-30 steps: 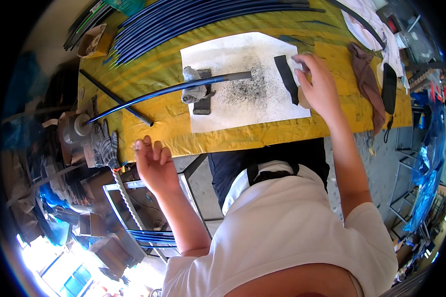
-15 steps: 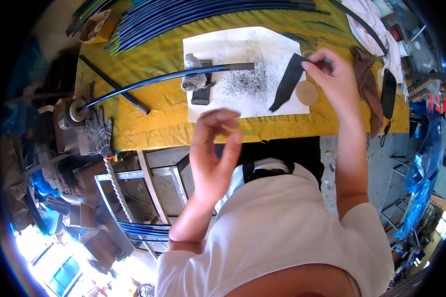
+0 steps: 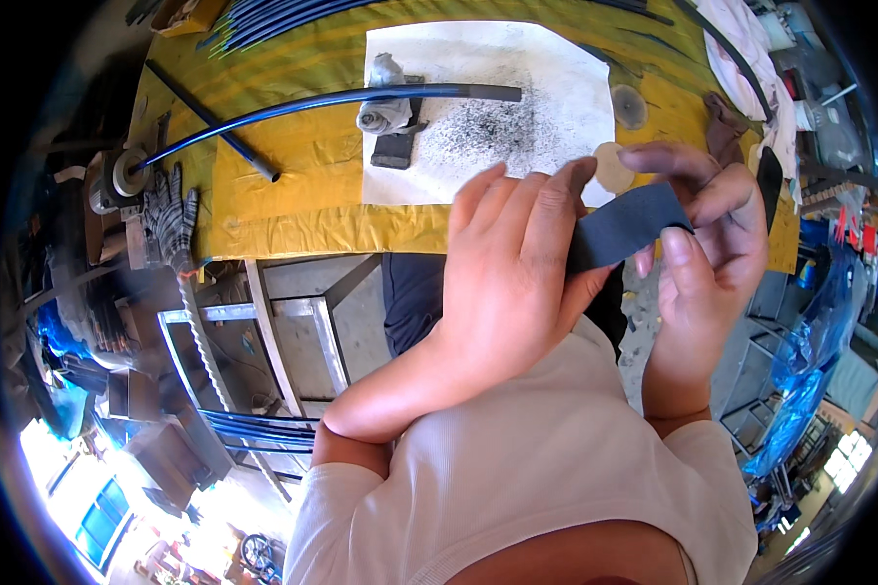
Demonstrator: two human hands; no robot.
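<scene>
A black strip that looks like sandpaper (image 3: 626,226) is stretched between my two hands, just in front of the table's near edge. My left hand (image 3: 517,258) is closed over its left end, back of the hand up, so that end is hidden. At the other end, my right hand (image 3: 707,229) pinches the strip between thumb and curled fingers. Beyond them a dark blue tube (image 3: 302,115) reaches in from the left, its blunt dark tip over a white sheet (image 3: 566,58) strewn with black dust. A grey cloth-wrapped support (image 3: 384,115) on a dark block (image 3: 394,151) carries the tube.
Yellow sheeting (image 3: 283,219) covers the table. Several dark blue tubes (image 3: 293,21) lie at the back, and a black tube (image 3: 215,122) lies at the left. A striped glove (image 3: 173,219) hangs by the left edge. Below stands a metal frame (image 3: 288,310).
My left hand has moved right and closed on the strip. My right hand has come down and nearer with its end. The view has shifted, so the table sits higher.
</scene>
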